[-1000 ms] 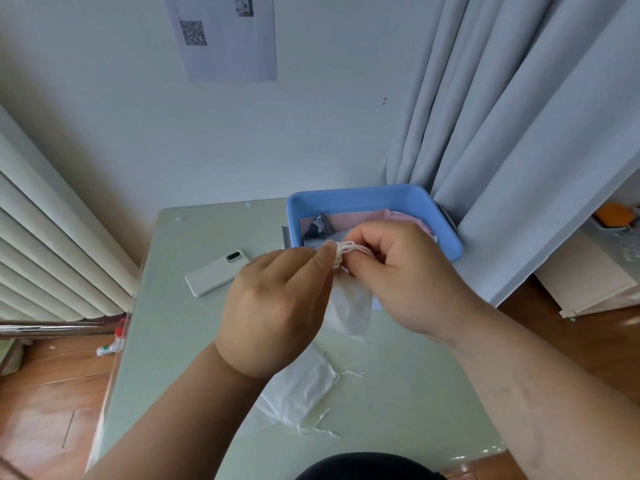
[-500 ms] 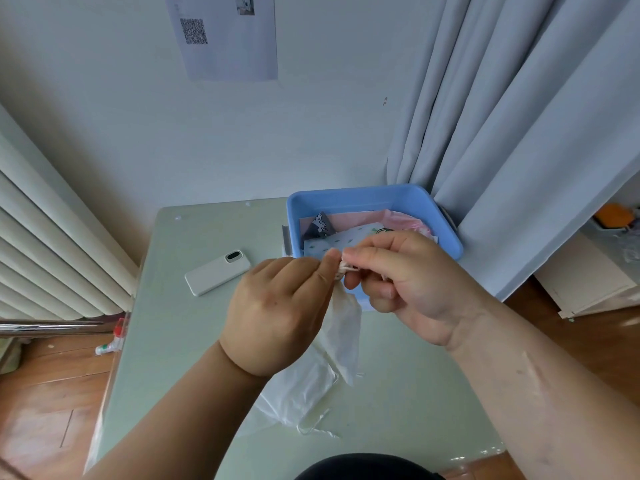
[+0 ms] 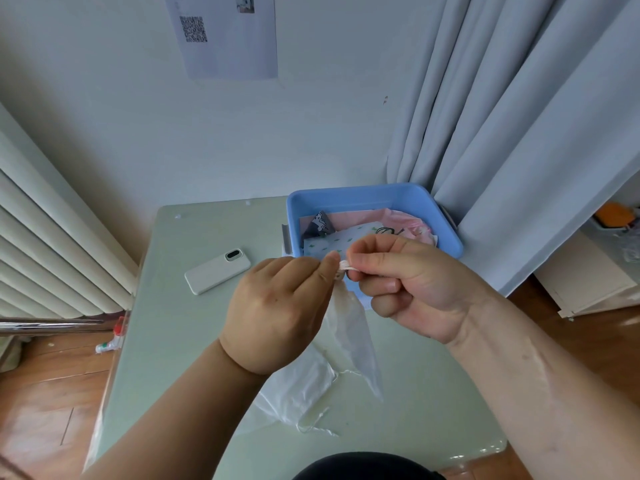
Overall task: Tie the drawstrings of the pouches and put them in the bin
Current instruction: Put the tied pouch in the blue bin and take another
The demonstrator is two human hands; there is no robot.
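Pinching the white drawstring [image 3: 344,266] from both sides above the table [image 3: 194,341]: with the left hand [image 3: 277,313], thumb and forefinger pressed on it, other fingers curled; with the right hand [image 3: 415,285], thumb and forefinger closed on the cord, lower fingers folded inward. Hanging from that cord, a translucent pouch [image 3: 349,327], just in front of the blue bin [image 3: 374,199] with patterned pouches [image 3: 346,242] inside. On the pale green top, a second clear pouch [image 3: 298,386] and a white phone [image 3: 217,273]. Beyond, a grey curtain [image 3: 519,116], a ribbed radiator [image 3: 52,254], a printed sheet [image 3: 228,36] on the wall

Soft even daylight, sharp focus, wide-angle bending at edges, faint glare
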